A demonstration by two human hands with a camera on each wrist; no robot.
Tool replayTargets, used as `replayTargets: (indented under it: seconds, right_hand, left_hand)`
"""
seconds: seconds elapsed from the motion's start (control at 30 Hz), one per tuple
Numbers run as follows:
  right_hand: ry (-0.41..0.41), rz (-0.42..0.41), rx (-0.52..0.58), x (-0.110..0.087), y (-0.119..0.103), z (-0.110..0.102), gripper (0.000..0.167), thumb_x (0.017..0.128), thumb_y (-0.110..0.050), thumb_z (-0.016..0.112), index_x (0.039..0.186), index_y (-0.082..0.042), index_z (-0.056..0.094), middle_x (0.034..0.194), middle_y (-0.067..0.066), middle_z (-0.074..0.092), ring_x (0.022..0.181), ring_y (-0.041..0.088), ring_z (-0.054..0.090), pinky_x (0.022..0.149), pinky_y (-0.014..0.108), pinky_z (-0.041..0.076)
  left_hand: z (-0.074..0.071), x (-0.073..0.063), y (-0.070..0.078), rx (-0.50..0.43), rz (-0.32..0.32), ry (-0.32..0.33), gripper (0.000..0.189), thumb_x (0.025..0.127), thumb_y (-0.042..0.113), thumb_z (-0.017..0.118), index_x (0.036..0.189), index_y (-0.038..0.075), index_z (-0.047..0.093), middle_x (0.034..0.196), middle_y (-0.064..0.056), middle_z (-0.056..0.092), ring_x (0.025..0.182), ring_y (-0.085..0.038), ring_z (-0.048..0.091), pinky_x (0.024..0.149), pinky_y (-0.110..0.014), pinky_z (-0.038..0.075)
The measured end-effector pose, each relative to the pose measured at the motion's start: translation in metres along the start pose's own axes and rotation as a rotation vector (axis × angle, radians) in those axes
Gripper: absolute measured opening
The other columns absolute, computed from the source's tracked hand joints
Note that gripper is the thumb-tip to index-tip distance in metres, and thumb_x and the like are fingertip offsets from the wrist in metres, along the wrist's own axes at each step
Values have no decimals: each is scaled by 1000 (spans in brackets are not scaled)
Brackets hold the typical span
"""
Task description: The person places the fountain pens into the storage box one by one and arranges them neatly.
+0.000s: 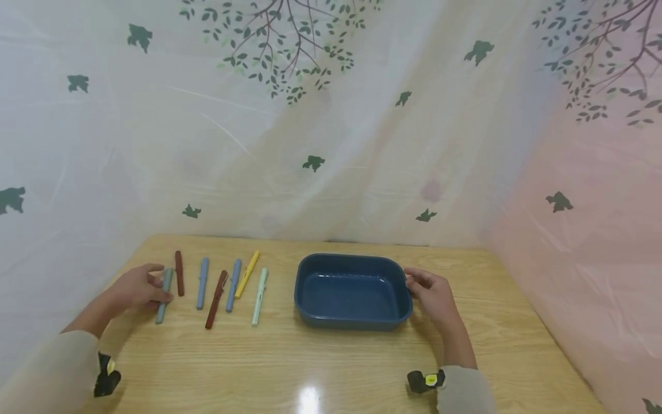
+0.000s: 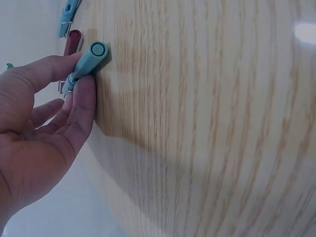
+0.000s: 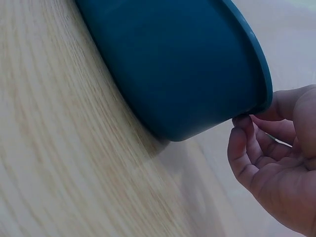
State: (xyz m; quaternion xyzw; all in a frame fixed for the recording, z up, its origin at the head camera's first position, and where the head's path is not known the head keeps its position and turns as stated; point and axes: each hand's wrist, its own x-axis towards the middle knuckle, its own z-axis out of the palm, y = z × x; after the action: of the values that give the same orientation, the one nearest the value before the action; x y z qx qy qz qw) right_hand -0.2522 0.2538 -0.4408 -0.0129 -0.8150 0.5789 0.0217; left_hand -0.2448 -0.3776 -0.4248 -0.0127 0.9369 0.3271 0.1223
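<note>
At the left end of the table my left hand [image 1: 138, 287] pinches a grey-green pen [image 1: 166, 280] between thumb and fingers. In the left wrist view the round end of that pen [image 2: 91, 61] points toward the camera. A dark red pen [image 1: 179, 275] lies just beyond it. My right hand [image 1: 435, 296] grips the right end of a dark blue rectangular dish [image 1: 351, 323]; its fingertips pinch the rim, as the right wrist view shows. Nothing lies inside the dish.
Right of the left hand lie two blue pens, one of them [image 1: 203, 284] nearer it, a second dark red pen [image 1: 216, 300], a yellow pen [image 1: 247, 275] and a pale green pen [image 1: 260, 298]. A patterned curtain [image 1: 351, 144] hangs behind the wooden table [image 1: 248, 368].
</note>
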Motion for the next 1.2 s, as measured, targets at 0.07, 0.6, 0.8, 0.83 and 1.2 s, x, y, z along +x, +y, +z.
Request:
replayTargets:
  seconds: [0.07, 0.6, 0.8, 0.83, 1.2]
  right_hand:
    - [-2, -1, -1, 0, 0, 0, 33, 105, -9, 58, 136, 2, 62, 117, 18, 64, 102, 16, 65, 85, 24, 60]
    - [-3, 6, -19, -1, -2, 1, 33, 106, -10, 57, 136, 0, 62, 120, 18, 65, 107, 21, 65, 85, 24, 59]
    - [-13, 28, -15, -3, -6, 0, 34, 107, -13, 56, 139, -2, 61, 124, 18, 63, 113, 25, 63, 87, 24, 59]
    - [-15, 31, -16, -3, -6, 0, 35, 107, -13, 55, 139, -2, 61, 124, 18, 63, 113, 26, 63, 87, 24, 59]
    - [-12, 15, -23, -2, -5, 0, 33, 106, -11, 56, 137, -1, 62, 120, 17, 64, 109, 23, 64, 86, 24, 59]
  left_hand:
    - [0, -1, 1, -18, -10, 1, 93, 86, 17, 80, 144, -27, 21, 123, -42, 54, 97, -33, 68, 79, -40, 62]
    - [-12, -9, -6, -229, 25, -84, 82, 95, 8, 67, 148, -24, 14, 138, -49, 42, 107, -34, 68, 84, -44, 62]
    - [-15, -10, -6, -304, 46, -100, 78, 97, 4, 63, 151, -21, 13, 139, -48, 40, 109, -32, 66, 87, -44, 61]
    - [-15, -10, -6, -315, 48, -100, 77, 98, 4, 63, 151, -21, 13, 139, -48, 40, 109, -32, 66, 87, -44, 61]
    - [-17, -7, 1, -384, 79, -72, 76, 99, 3, 62, 155, -16, 14, 143, -47, 37, 111, -32, 66, 90, -46, 61]
